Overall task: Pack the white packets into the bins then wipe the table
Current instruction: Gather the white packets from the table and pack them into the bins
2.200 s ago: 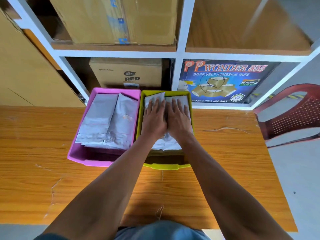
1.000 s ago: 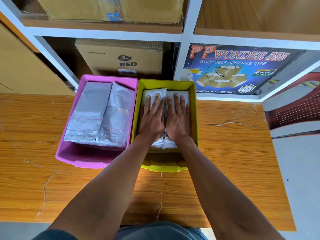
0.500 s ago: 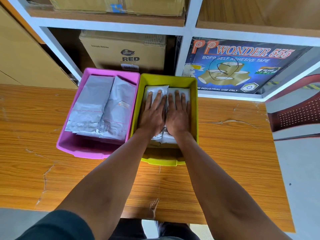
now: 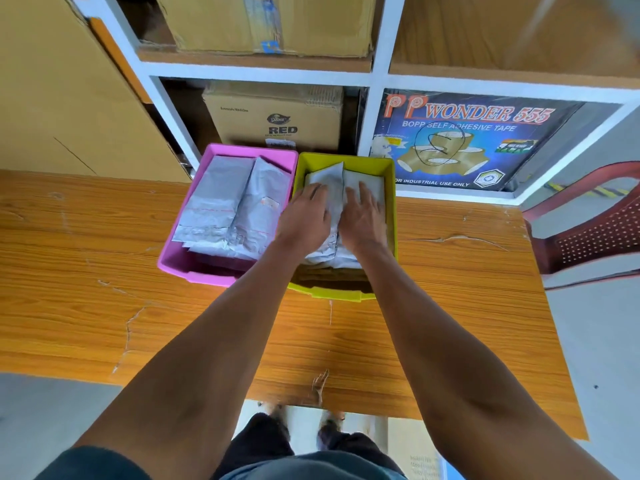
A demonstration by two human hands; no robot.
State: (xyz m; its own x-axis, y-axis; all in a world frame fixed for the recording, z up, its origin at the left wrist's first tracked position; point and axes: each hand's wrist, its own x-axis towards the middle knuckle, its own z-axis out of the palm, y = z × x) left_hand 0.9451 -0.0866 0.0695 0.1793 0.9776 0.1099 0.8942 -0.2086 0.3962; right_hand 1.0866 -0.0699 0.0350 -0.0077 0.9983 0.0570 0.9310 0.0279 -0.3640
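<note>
Two bins stand side by side at the far edge of the wooden table (image 4: 104, 306). The pink bin (image 4: 194, 268) on the left holds several white packets (image 4: 228, 206) lying flat. The yellow bin (image 4: 346, 160) on the right holds more white packets (image 4: 369, 184). My left hand (image 4: 304, 220) and my right hand (image 4: 363, 216) lie palm down, side by side, on the packets in the yellow bin, with relaxed, slightly bent fingers. Neither hand grips anything. My hands hide the middle of that stack.
A white shelf unit rises right behind the bins, holding cardboard boxes (image 4: 277, 123) and a blue tape carton (image 4: 460, 140). A red plastic chair (image 4: 588, 230) stands past the table's right end. The table's near edge is by my legs.
Both hands have slid back a little toward me on the yellow bin's packets. Their fingers have gone from flat to slightly bent, and the packets' far ends now show.
</note>
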